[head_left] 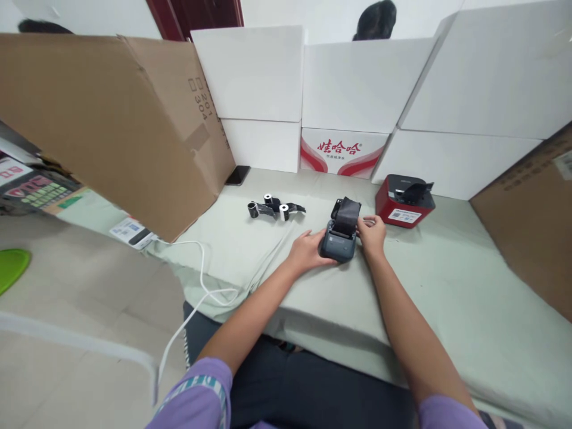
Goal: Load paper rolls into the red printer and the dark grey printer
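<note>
A small dark grey printer (340, 236) sits on the pale green cloth (402, 286) with its black lid raised. My left hand (307, 251) rests against the printer's left side, fingers curved round its body. My right hand (372, 233) touches its right side near the lid hinge, fingers pinched at the edge. Two small paper rolls with black strips (273, 208) lie to the left behind the printer.
A red printer (404, 201) stands to the right at the back. White boxes (357, 89) wall the far side; a big brown carton (111, 125) leans at left, another at right (536, 220). A black phone (237, 175) and a white cable (201, 280) lie left.
</note>
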Tool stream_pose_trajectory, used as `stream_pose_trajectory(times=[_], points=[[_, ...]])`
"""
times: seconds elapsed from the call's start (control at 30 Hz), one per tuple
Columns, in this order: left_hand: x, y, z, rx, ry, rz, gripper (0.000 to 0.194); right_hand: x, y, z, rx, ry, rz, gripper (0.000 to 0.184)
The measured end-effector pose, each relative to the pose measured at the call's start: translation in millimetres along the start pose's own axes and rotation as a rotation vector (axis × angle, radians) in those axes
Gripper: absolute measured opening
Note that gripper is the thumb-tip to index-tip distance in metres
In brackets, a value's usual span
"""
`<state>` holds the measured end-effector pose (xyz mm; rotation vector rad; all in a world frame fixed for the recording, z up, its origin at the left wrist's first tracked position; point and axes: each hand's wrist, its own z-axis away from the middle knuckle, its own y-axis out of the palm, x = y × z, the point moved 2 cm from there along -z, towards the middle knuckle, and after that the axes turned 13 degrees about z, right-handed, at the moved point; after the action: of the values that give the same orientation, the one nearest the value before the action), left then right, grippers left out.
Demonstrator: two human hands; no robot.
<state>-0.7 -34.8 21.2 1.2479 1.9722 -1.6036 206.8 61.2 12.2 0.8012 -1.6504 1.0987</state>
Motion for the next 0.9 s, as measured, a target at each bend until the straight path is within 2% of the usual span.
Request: stream_pose_trajectory(times=[0.07, 0.13, 0.27, 0.37, 0.47, 0.53, 0.8, 0.9], points=[[0, 0.1, 0, -0.003, -0.009, 0.004, 0.105, 4, -2, 2, -0.018, -0.065, 0.002, 0.038], [1, 0.3, 1, -0.008, -0.018, 0.004, 0.105, 11, -5, 5, -0.016, -0.203, 0.058, 0.029], [2, 0.2, 0, -0.007, -0.030, 0.001, 0.105, 23, -7, 10, 0.102, -0.409, 0.179, 0.018], [1, -0.7, 0, 0.000, -0.033, -0.009, 0.103, 25, -6, 13, 0.210, -0.436, 0.248, 0.023], [1, -1.3, 0, 0.004, -0.024, -0.032, 0.100, 24, -6, 14, 0.243, -0.432, 0.288, 0.041], [1, -0.9, -1, 0.010, -0.029, -0.055, 0.102, 23, -8, 13, 0.243, -0.432, 0.316, 0.044], [6, 1.8, -3, 0.029, -0.041, -0.080, 0.106, 31, -7, 9, 0.238, -0.439, 0.568, 0.015], [8, 1.5, -3, 0.024, -0.037, -0.074, 0.106, 35, -4, 4, 0.274, -0.430, 0.632, 0.018]])
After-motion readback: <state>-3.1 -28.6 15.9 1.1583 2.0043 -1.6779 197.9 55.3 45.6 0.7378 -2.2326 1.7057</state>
